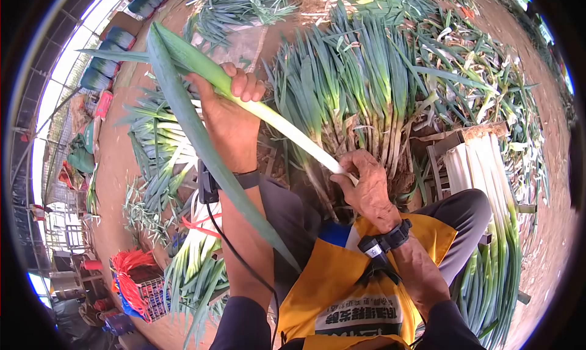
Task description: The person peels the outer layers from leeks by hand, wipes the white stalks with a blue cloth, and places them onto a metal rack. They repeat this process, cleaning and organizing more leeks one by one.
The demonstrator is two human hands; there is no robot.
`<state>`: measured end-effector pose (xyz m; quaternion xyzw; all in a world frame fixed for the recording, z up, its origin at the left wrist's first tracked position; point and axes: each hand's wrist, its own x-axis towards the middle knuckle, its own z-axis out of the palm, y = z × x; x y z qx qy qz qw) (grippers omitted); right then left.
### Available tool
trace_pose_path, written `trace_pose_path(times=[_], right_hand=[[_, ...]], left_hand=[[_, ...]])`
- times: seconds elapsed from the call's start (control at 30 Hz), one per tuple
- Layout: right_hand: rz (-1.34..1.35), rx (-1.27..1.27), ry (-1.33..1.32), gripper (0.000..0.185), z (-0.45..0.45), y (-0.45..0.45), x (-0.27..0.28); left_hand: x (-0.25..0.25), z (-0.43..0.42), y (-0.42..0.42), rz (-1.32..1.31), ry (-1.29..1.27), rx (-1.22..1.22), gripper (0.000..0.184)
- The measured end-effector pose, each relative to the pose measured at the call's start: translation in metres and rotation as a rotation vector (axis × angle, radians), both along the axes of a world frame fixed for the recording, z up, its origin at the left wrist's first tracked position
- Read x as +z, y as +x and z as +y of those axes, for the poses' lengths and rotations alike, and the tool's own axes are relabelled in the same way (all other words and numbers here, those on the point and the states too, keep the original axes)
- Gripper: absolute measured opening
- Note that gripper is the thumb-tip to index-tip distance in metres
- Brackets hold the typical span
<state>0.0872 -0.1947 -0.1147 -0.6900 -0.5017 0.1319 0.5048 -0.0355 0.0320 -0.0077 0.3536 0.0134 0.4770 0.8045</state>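
Note:
A large green onion [287, 127] slants across the middle of the head view, its long green leaves at the upper left and its clean white end at the lower right. My left hand [229, 109] is wrapped round its pale green upper stalk. At the white tip, my right hand [369, 188] pinches the stalk between thumb and fingers. One long leaf [207, 142] bends down over my left forearm. Just beyond my hands stands a big bunch of untrimmed green onions [354, 87], with brown, soil-covered roots towards me.
Peeled green onions [482, 173] lie on a stand by my right knee. To the left is a red-tied bundle [198, 246], near a crate [149, 289] holding red strips [129, 270]. Stripped leaves [470, 75] are heaped at the upper right. A yellow apron [317, 277] covers my lap.

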Motion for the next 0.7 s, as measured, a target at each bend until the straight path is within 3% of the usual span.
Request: trace_pose_path(times=[0.4, 0.53, 0.7], right_hand=[[-0.092, -0.067, 0.079, 0.024, -0.001, -0.003, 0.001], [-0.252, -0.082, 0.043, 0.023, -0.003, 0.000, 0.009], [-0.450, -0.057, -0.011, 0.018, -0.006, 0.003, 0.003]], left_hand=[[-0.007, 0.003, 0.005, 0.021, -0.089, 0.067, 0.057], [-0.010, 0.004, 0.002, 0.041, -0.143, 0.070, 0.057], [-0.015, 0.003, 0.014, 0.023, -0.277, 0.264, 0.054]])
